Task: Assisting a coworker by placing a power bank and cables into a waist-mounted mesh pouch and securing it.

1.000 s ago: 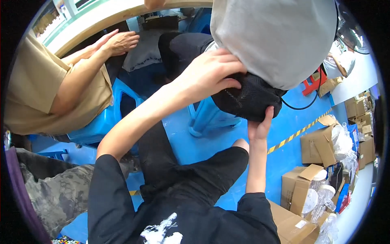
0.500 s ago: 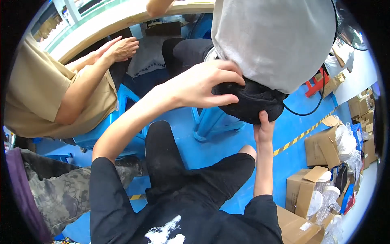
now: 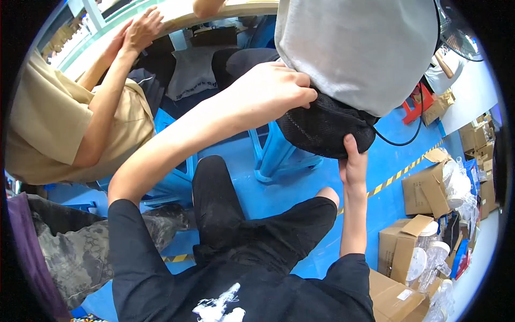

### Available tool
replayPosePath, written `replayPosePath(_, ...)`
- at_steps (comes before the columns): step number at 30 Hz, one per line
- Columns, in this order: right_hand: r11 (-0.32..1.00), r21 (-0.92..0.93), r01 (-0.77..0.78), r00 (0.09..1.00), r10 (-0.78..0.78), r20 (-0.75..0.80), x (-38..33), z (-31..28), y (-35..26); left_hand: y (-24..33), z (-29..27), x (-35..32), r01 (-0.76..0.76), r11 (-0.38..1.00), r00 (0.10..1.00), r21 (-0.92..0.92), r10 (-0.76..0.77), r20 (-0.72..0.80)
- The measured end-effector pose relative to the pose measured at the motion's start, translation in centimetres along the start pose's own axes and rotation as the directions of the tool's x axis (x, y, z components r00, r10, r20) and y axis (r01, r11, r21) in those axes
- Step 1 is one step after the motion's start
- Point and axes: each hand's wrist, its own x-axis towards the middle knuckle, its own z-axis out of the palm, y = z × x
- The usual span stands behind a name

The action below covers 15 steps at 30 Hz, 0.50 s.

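A black mesh-fronted pouch (image 3: 324, 129) sits at the waist of a seated person in a light grey shirt (image 3: 357, 51), just under the shirt's hem. My left hand (image 3: 284, 92) is closed at the pouch's upper left edge, fingertips pinched on it. Around the lower right side wraps my right hand (image 3: 354, 163), its thumb on the front and its other fingers hidden behind. A thin black cable (image 3: 399, 144) loops out from the pouch's right side. What lies inside the pouch cannot be seen.
A blue plastic stool (image 3: 268, 155) stands below the pouch. To the left sits a person in a tan shirt (image 3: 51, 118), near a curved table edge (image 3: 177, 19). Open cardboard boxes (image 3: 397, 252) with clear plastic jars (image 3: 434, 255) line the right side. A fan (image 3: 461, 40) is at upper right.
My left hand has gone from spread fingers over the pouch to a pinch at its edge. My right hand keeps its hold. The tan-shirted person's hands have risen toward the table.
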Motion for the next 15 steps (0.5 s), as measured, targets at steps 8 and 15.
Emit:
replayPosePath(8, 0.998, -0.048, 0.04, 0.999, -0.04, 0.002, 0.2, 0.6, -0.5, -0.5, -0.3, 0.8, -0.016, 0.999, 0.995, 0.042, 0.012, 0.094)
replayPosePath(15, 0.997, -0.038, 0.07, 0.997, -0.071, -0.04, -0.1, 0.6, 0.9, -0.5, -0.8, 0.4, -0.001, 0.998, 0.997, -0.056, 0.006, 0.082)
